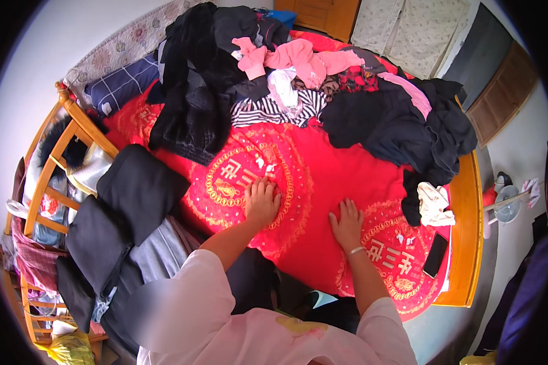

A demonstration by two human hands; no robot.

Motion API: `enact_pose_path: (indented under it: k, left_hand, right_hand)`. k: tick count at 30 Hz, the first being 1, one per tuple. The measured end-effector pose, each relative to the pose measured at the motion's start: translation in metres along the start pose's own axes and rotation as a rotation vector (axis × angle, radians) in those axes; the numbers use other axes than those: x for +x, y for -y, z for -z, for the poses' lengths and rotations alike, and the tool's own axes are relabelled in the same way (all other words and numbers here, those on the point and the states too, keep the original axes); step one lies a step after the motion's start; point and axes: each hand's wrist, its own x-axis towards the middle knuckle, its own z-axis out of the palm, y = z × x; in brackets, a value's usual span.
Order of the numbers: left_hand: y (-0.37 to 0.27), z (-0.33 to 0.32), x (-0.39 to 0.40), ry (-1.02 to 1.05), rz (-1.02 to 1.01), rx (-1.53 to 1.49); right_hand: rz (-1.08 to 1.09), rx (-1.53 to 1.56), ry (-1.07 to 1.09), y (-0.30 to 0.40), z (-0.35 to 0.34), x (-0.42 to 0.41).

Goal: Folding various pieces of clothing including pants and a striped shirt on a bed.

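Both my hands rest on a red patterned bedspread [319, 182] with gold motifs. My left hand [261, 203] lies palm down with fingers apart, over the round gold pattern near the middle. Farther right, my right hand [348, 223] is also palm down, its fingers spread, a bracelet at the wrist. Neither hand holds anything. Beyond them lie a black-and-white striped garment [251, 111], a white garment [284, 89], a pink sweatshirt [301, 59] and dark clothes [370, 116]. A black furry coat [194, 105] is at the upper left.
Folded dark trousers [141, 191] and grey cloth [160, 250] are stacked at my left, near a wooden rack [41, 200] with clothes. A smartphone [435, 255] and a cream cloth [434, 205] lie at the bed's right edge, by the wooden footboard [468, 237]. A fan [507, 204] stands beyond.
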Motion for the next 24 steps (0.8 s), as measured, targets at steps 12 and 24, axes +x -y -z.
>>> enact_pose_path:
  k: [12,24]
  left_hand:
    - [0.001,0.0,0.002,0.123,-0.04,-0.062]
    - [-0.008,-0.032,0.061,0.177,-0.218,-0.137]
  right_hand:
    - [0.109,0.013,-0.001,0.008,-0.052,0.085]
    - [0.121,0.023,-0.054,0.007,-0.057,0.113]
